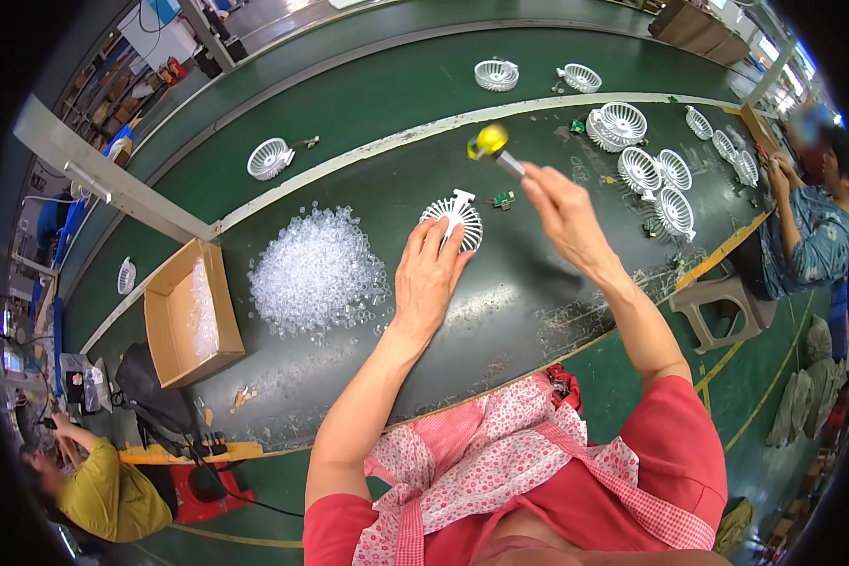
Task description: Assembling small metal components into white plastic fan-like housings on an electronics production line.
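Finned disc (pixel 470 223) partly under left hand (pixel 429 275); circuit board (pixel 503 200), beads (pixel 316 271) near

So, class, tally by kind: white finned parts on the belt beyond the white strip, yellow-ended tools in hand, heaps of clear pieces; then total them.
White finned parts on the belt: 4
Yellow-ended tool: 1
Heap of clear pieces: 1
Total: 6
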`<action>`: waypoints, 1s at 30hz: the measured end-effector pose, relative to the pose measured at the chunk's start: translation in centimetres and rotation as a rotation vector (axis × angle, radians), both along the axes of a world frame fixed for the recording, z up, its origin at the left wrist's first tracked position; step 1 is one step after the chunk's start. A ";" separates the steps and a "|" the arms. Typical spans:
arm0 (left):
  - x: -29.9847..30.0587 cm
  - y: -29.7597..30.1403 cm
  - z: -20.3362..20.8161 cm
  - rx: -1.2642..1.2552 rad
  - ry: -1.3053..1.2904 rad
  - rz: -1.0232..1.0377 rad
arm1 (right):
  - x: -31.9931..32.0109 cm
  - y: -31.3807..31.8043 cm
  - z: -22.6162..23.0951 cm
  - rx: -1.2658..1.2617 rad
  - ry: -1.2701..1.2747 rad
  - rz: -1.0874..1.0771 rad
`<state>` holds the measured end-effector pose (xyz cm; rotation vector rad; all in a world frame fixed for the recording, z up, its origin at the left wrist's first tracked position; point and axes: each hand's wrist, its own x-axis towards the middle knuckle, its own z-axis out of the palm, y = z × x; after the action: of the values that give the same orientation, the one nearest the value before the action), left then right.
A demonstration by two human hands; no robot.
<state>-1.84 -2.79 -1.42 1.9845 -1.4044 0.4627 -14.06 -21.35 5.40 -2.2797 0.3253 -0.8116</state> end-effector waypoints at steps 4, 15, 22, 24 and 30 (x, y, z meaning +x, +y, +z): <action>-0.1 -0.2 0.1 -0.014 -0.015 -0.009 | 0.5 0.3 -1.4 0.083 -0.029 0.081; 6.6 5.0 3.3 0.023 0.177 0.106 | 2.0 -5.3 -4.0 -0.470 0.070 -0.178; 6.8 6.6 3.4 0.305 0.194 0.132 | 5.3 -2.4 -4.4 -0.284 0.185 0.193; 6.3 6.2 3.6 0.372 0.195 0.148 | 5.9 -1.9 -5.1 -0.264 0.242 0.226; 5.7 5.1 3.2 0.155 0.162 0.175 | 6.0 -0.6 -6.2 -0.144 0.194 0.170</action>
<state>3.91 2.31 1.78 2.2277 -1.2045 0.2686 -8.03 -22.00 -0.85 -2.4883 0.1602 -0.5447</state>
